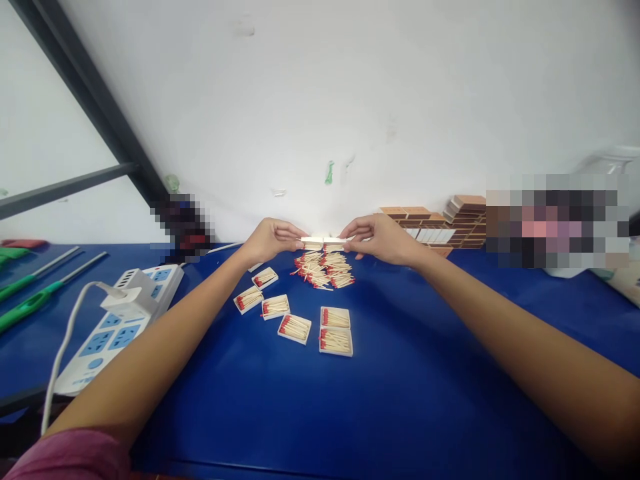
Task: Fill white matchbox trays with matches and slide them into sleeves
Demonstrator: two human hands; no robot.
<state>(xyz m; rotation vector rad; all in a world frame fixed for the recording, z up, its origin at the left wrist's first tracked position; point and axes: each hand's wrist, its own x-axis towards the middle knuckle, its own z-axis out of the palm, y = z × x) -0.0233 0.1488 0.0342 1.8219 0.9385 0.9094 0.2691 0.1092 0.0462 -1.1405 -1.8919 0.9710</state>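
Note:
Both arms reach far across the blue table (pixel 410 387). My left hand (pixel 270 240) pinches a small white matchbox tray (pixel 312 241) by its left end. My right hand (pixel 380 238) pinches a second white tray (pixel 334 242) by its right end. The two trays meet end to end just above a loose pile of red-tipped matches (pixel 325 270). Nearer to me lie several open trays filled with matches (pixel 295 327), set side by side on the cloth.
Stacks of brown matchbox sleeves (pixel 450 223) stand against the white wall at the right. A white and blue power strip (pixel 117 327) with a plugged-in adapter lies at the left, beside green-handled lighters (pixel 30 300). A dark metal frame (pixel 90 100) rises at the far left.

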